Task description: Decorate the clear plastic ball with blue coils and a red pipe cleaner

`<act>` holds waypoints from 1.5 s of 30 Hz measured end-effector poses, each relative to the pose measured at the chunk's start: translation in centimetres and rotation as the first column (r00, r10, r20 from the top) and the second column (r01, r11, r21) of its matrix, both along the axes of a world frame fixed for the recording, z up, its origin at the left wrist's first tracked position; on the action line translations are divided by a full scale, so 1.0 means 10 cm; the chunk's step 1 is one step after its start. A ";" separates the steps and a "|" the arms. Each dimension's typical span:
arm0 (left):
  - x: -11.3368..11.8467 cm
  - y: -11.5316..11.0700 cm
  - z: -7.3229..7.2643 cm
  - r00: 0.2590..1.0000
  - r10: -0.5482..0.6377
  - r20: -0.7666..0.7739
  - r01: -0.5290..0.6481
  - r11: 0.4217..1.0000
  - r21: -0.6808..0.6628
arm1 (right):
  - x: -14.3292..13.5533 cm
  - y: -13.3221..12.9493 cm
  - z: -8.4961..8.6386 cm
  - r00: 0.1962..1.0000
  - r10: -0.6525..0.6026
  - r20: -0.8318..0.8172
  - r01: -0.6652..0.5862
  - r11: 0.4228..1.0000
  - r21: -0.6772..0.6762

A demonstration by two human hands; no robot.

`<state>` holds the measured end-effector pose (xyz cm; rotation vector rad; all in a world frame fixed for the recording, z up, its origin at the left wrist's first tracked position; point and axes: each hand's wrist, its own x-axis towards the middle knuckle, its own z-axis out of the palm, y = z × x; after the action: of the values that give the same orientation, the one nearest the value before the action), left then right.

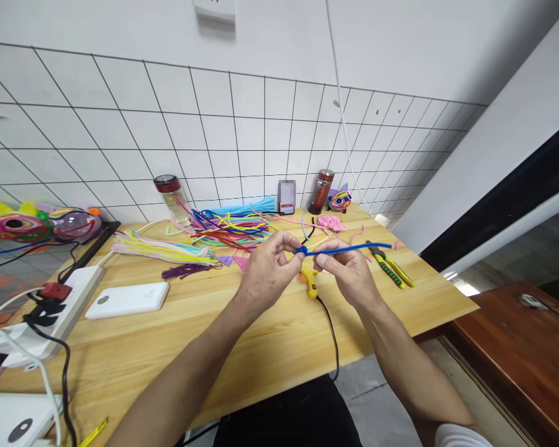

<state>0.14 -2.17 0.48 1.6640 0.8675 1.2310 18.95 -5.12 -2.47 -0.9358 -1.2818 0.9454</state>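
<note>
A blue pipe cleaner (361,247) is held between both hands above the wooden table. Its left end is wound into a small coil, which my left hand (276,267) pinches between thumb and fingers. The straight part passes through the fingers of my right hand (349,273), and its free end sticks out to the right. Below the hands lies a yellow glue gun (312,287), partly hidden, with a black cord running off the table's front edge. Green-and-yellow pliers (391,266) rest to the right of my right hand.
Bundles of coloured pipe cleaners (233,226) spread over the table's back left. A glass bottle (170,195), a phone (287,197), a brown flask (322,191) and a decorated figure (340,198) stand along the wall. At left are a white power bank (128,300) and a power strip (69,310) with cables.
</note>
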 end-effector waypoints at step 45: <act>0.14 0.04 -0.12 0.871 0.117 0.478 0.037 0.953 -0.301 | 2.06 0.00 -0.86 0.006 -0.083 0.997 0.777 0.628 0.048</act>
<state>1.51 -1.75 -0.73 1.0215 0.7247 1.3889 39.57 -5.08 -11.11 -2.6124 -1.4745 -0.0908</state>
